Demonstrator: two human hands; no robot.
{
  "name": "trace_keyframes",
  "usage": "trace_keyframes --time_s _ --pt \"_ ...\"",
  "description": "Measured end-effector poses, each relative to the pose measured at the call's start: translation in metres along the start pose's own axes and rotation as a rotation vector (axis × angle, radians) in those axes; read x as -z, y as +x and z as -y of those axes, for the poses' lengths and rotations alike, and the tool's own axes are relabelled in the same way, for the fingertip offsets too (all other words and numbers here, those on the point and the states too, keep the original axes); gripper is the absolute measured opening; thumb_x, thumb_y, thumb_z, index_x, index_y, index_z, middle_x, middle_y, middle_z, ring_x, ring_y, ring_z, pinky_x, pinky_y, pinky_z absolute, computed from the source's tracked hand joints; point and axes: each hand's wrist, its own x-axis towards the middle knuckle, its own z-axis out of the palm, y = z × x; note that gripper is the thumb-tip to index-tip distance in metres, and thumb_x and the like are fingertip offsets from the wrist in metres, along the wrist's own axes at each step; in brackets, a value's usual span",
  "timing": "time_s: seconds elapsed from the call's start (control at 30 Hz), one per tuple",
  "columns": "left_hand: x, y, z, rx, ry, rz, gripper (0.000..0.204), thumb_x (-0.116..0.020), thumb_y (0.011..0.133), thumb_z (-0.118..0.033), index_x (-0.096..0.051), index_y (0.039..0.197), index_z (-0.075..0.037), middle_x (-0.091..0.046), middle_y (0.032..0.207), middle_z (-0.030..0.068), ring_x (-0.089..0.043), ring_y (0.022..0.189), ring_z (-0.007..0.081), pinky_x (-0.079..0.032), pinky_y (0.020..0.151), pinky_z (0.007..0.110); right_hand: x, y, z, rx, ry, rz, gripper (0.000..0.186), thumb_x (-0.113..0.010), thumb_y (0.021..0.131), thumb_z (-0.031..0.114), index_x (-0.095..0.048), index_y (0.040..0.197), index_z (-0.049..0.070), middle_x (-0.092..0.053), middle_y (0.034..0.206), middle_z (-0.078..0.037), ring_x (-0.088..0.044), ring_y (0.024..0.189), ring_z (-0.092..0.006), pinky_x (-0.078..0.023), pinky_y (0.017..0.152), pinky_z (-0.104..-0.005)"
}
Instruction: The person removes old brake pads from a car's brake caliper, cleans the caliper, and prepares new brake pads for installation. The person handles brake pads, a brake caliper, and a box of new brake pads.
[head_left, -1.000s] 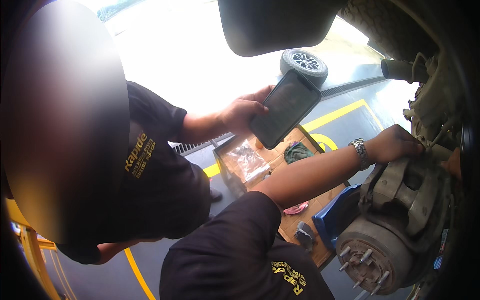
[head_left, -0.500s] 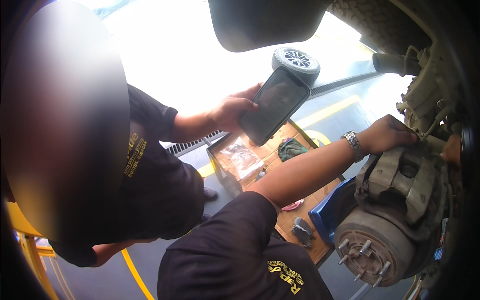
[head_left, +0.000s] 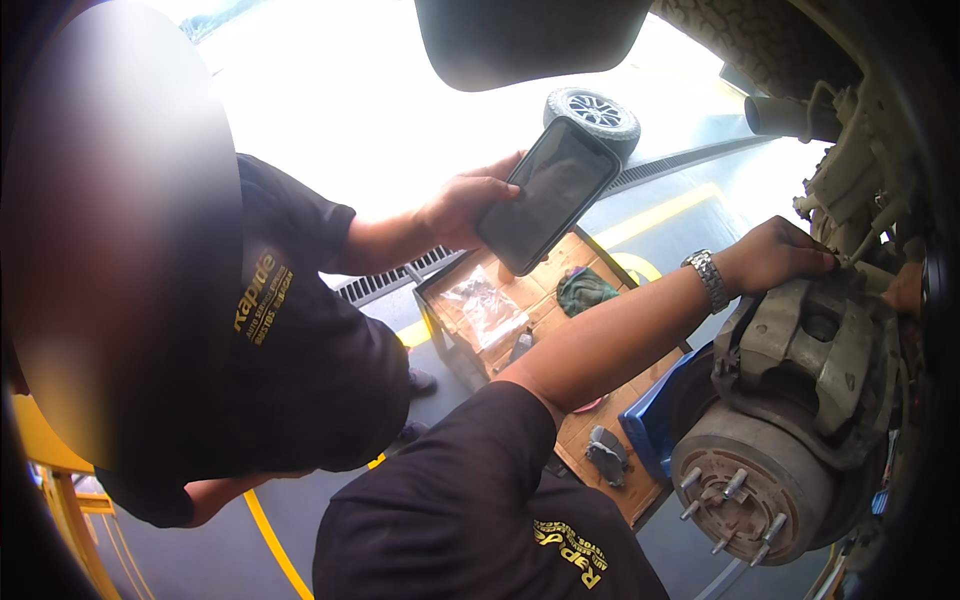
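Note:
My left hand (head_left: 775,258), with a metal watch on the wrist, reaches over the top of a grey brake caliper (head_left: 775,345). Its fingers are curled and pinched together behind the caliper; whatever lies between them is hidden. Only a small part of my right hand (head_left: 904,292) shows at the right edge, behind the caliper, with its fingers out of sight. Below the caliper is the rusty brake disc hub (head_left: 735,455) with several bare wheel studs. On the left, a co-worker's hand (head_left: 470,207) holds a dark phone (head_left: 550,195), clear of my arm.
Under my arm stands a cardboard-topped cart (head_left: 590,425) carrying a brake pad (head_left: 606,455), a clear plastic bag (head_left: 482,305) and a dark green cloth (head_left: 587,292). A blue bin (head_left: 648,415) sits by the hub. Farther off lies a removed wheel (head_left: 592,112). A dark flap (head_left: 530,40) hangs above.
The view has tipped slightly, so most things sit a little higher in the picture. My left hand stays at the caliper's top, and the co-worker still holds the phone.

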Motion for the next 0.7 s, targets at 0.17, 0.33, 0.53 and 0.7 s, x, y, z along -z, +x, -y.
trace_keyframes --time_s 0.17,0.33,0.53,0.7 --pt "0.001 0.000 -0.004 0.065 0.022 0.045 0.034 -0.071 0.090 -0.032 -0.078 0.104 -0.002 -0.076 0.094 0.0121 -0.069 0.088 0.0161 -0.053 0.087 0.032 0.000 -0.009 0.008 -0.048 -0.124 -0.018 0.031 -0.059 0.097 0.034 -0.069 0.101 0.005 -0.062 0.076 0.000 -0.056 0.061 -0.0132 -0.046 0.056 -0.0276" --pt "0.005 -0.003 -0.006 0.128 0.039 -0.002 0.032 -0.071 0.090 -0.033 -0.079 0.099 -0.003 -0.076 0.089 0.0119 -0.068 0.084 0.0149 -0.052 0.083 0.033 -0.007 -0.014 0.030 -0.127 -0.096 0.029 0.034 -0.061 0.095 0.037 -0.069 0.098 0.004 -0.064 0.079 -0.002 -0.058 0.066 -0.0133 -0.046 0.056 -0.0291" --pt "0.000 0.001 -0.001 0.082 -0.004 -0.005 0.032 -0.072 0.089 -0.033 -0.078 0.094 -0.001 -0.075 0.083 0.0106 -0.067 0.077 0.0141 -0.052 0.078 0.032 0.008 0.004 -0.003 0.033 -0.573 -0.079 0.035 -0.060 0.096 0.036 -0.069 0.093 0.002 -0.065 0.077 -0.005 -0.061 0.066 -0.0155 -0.049 0.056 -0.0317" --pt "0.001 -0.001 -0.006 0.074 0.049 -0.038 0.032 -0.072 0.089 -0.031 -0.078 0.094 0.000 -0.075 0.081 0.0095 -0.067 0.076 0.0136 -0.052 0.078 0.032 0.004 0.002 0.008 0.014 -0.553 -0.085 0.036 -0.058 0.098 0.034 -0.068 0.088 0.001 -0.065 0.074 -0.007 -0.062 0.063 -0.0168 -0.051 0.055 -0.0329"
